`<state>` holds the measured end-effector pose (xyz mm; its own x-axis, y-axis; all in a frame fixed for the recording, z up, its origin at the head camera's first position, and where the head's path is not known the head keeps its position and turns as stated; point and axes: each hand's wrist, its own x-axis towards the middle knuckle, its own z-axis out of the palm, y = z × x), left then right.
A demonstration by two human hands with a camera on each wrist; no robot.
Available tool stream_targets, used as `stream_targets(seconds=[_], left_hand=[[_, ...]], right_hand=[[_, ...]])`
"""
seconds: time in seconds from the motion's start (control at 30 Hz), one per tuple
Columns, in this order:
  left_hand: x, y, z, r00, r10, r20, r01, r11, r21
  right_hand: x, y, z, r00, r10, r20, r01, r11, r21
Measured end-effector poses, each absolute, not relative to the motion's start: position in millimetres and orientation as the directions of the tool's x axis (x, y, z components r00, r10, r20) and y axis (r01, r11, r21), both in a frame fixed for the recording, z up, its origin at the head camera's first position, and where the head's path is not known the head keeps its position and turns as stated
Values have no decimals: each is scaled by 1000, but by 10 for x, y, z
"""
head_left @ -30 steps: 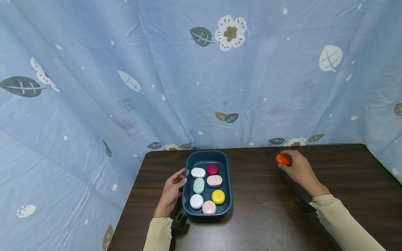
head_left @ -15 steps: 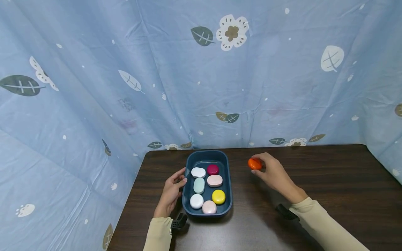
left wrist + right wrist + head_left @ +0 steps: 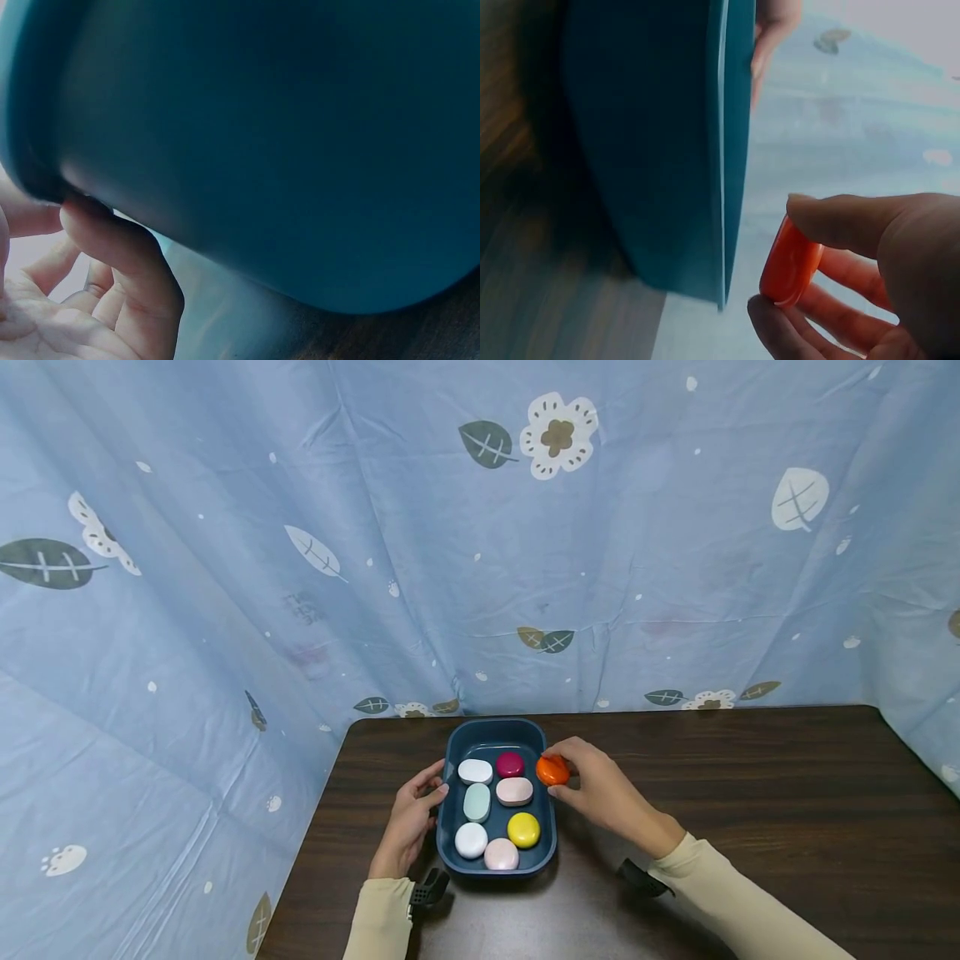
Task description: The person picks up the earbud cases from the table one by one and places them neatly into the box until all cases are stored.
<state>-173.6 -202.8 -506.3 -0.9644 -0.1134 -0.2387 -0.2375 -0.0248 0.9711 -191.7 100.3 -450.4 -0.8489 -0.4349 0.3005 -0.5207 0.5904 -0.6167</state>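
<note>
A dark blue tray [image 3: 546,847] sits on the brown table and holds several smooth oval pieces: white, magenta, pale green, pink, yellow. My right hand [image 3: 592,789] pinches an orange oval piece [image 3: 552,770] just over the tray's right rim, near the magenta piece [image 3: 510,764]. In the right wrist view the orange piece [image 3: 790,262] sits between thumb and fingers beside the tray's wall [image 3: 660,150]. My left hand [image 3: 411,814] holds the tray's left rim, thumb on the edge. The left wrist view shows fingers [image 3: 120,255] against the tray's outer wall [image 3: 285,150].
The dark wooden table [image 3: 750,793] stretches to the right of the tray. A blue curtain with leaf and flower prints [image 3: 480,527] hangs close behind and to the left of the table. The table's left edge lies near my left hand.
My right hand has carried the orange piece leftward across the table, from the far right to the tray's right rim. The left hand has stayed on the tray.
</note>
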Motion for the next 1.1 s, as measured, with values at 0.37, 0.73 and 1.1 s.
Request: stream_targets(seconds=[0.37,0.73,1.1], left_hand=[[-1735,-2032,-5066,-965,-113,-239,-237,-25,971],[-1737,-2031,-5045,-972,-90,-215,-212,-43,976],[-1749,-2044,-5075,-970,-96,-223,-220,-38,975]], right_hand=[[-1844,652,-4521,-776,-585,236,-589,537,-604],[-1850,451,-4533,-730,-669,140,-594,519,-615],[-1855,361,-4580,-703,-707,77,-598,530,-601]])
